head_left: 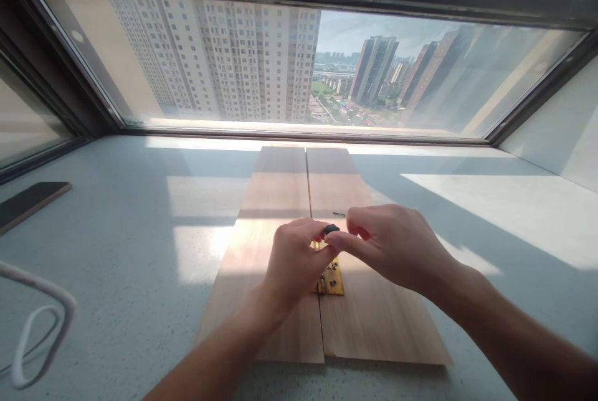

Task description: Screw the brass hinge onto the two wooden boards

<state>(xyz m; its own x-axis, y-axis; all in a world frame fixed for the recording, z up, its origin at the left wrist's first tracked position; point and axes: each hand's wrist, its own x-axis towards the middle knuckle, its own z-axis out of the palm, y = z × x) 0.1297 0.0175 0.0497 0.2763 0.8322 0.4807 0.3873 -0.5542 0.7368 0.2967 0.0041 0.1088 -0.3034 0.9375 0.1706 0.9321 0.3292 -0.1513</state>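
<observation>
A dark flat phone (pixel 28 200) lies at the far left of the pale speckled surface (pixel 131 276); a white cable (pixel 35 326) loops nearer, below the wide window (pixel 299 65)

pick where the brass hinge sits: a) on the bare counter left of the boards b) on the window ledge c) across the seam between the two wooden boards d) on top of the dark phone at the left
c: the brass hinge lies over the seam where the left wooden board and the right wooden board meet, partly hidden under the left hand and the right hand.
</observation>
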